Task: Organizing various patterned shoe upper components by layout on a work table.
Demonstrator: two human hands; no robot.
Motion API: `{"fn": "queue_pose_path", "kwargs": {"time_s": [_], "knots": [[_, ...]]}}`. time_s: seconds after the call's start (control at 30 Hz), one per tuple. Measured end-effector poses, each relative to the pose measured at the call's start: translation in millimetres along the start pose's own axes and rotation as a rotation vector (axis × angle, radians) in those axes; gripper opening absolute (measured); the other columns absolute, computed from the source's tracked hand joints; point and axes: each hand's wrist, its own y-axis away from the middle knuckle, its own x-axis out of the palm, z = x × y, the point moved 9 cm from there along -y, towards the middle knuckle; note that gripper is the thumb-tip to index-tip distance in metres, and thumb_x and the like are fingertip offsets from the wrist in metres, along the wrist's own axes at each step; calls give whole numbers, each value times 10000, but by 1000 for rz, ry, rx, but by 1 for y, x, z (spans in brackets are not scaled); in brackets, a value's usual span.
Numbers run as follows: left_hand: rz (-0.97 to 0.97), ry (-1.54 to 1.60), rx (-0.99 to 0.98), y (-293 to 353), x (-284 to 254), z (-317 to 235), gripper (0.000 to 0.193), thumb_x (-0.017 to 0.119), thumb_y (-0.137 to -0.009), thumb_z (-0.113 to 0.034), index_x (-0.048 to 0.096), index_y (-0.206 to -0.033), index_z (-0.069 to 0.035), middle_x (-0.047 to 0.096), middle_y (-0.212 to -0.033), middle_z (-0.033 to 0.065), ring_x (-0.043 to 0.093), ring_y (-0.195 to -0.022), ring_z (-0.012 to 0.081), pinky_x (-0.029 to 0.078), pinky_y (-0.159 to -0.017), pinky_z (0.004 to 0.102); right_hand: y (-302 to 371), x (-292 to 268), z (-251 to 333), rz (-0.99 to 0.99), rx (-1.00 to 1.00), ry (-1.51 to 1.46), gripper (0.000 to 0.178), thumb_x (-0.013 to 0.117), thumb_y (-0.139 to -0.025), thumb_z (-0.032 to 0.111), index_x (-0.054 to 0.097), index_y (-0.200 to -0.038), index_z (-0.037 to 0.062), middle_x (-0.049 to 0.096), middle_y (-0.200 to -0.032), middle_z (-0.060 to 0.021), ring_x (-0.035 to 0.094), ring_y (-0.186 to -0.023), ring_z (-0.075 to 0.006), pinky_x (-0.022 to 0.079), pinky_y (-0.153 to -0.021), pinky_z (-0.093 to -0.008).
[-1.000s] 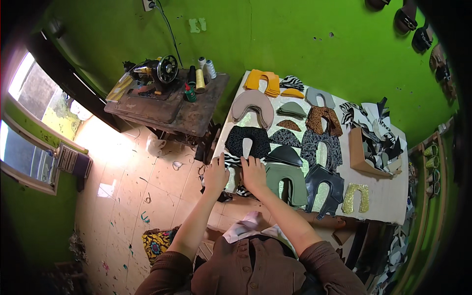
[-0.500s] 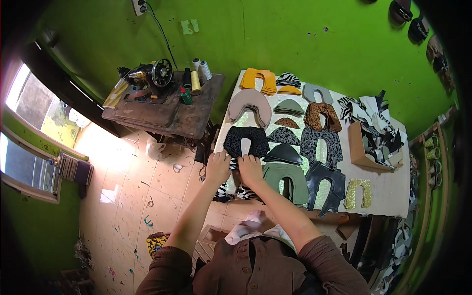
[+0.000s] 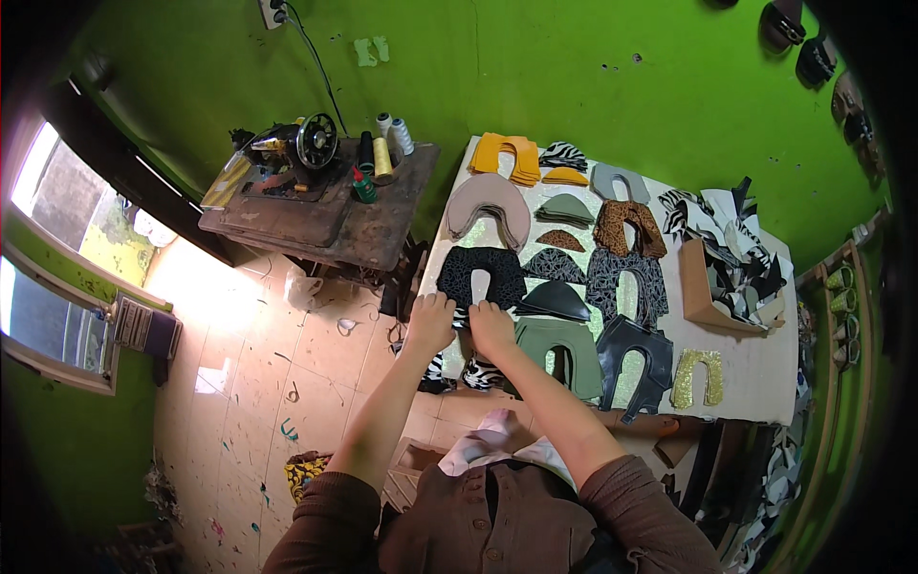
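Both my hands are at the table's left front, over a stack of zebra-print U-shaped cut pieces (image 3: 481, 373). My left hand (image 3: 432, 322) has its fingers curled together at the stack's far edge. Close beside it, my right hand (image 3: 491, 329) is closed on the same edge in a similar way. The hands cover much of the stack; its two striped ends show below them. Just beyond my fingertips lies a stack of black patterned U-shaped pieces (image 3: 457, 276). Green U-shaped pieces (image 3: 583, 349) lie right of my right hand.
More U-shaped and half-round pieces, such as the yellow ones (image 3: 490, 153), sit in rows on the table (image 3: 746, 383). A cardboard box (image 3: 700, 287) of scraps stands at right. Left, a sewing machine (image 3: 292, 143) and thread spools (image 3: 382, 161) rest on a wooden stand (image 3: 368, 230).
Very little differs. The view has shifted slightly, and my hands stay at the far edge of the zebra-print pieces.
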Motion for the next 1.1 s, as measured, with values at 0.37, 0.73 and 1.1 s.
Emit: {"fn": "queue_pose_path", "kwargs": {"time_s": [0.37, 0.73, 1.1], "knots": [[134, 92, -89, -5, 23, 7, 422, 752, -576, -166, 554, -931, -54, 560, -943, 101, 570, -886, 270, 493, -736, 356, -6, 8, 3, -27, 7, 47, 234, 645, -643, 91, 575, -861, 49, 615, -857, -104, 607, -808, -244, 501, -692, -352], [-132, 205, -144, 29, -29, 6, 624, 630, -709, -321, 471, -1235, -26, 437, -1281, 185, 403, -1198, 321, 332, -990, 421, 24, -29, 12, -127, 16, -139, 434, 604, -740, 214, 511, -1104, -5, 517, -1098, -170, 496, -1044, -285, 415, -879, -401], [-106, 104, -109, 67, -2, -15, 539, 535, -809, -266, 432, -1292, -48, 360, -1388, 127, 323, -1280, 307, 247, -1047, 462, 63, 5, 23, -123, 83, -125, 677, 544, -795, 332, 340, -1322, -42, 241, -1430, -193, 225, -1335, -293, 124, -1083, -502]]}}
